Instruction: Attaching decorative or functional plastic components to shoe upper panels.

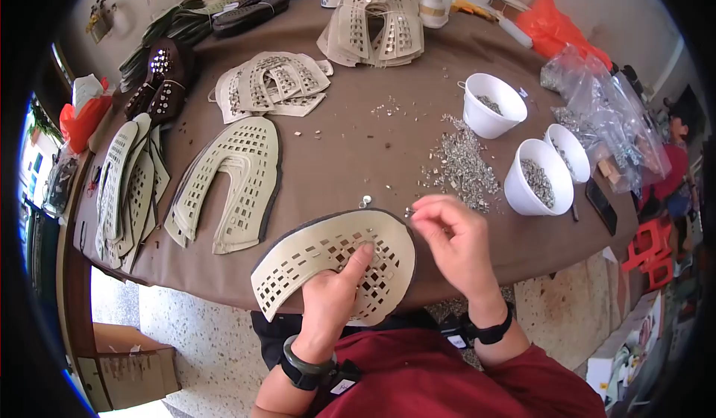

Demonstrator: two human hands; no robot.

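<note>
My left hand grips a beige shoe upper at the table's front edge, with the thumb on top and the fingers underneath. The horseshoe-shaped upper has rows of square holes and a dark edging along its outer rim. Just off its upper right edge, my right hand is closed in a pinch, with a tiny silvery metal stud at the fingertips. A pair of small metal pieces lies on the cloth beyond the upper. Right of them spreads a loose pile of metal studs.
White cups holding metal bits stand at the right, beside clear plastic bags and a phone. Stacked beige uppers lie left, with more piles at the back. Brown cloth covers the table.
</note>
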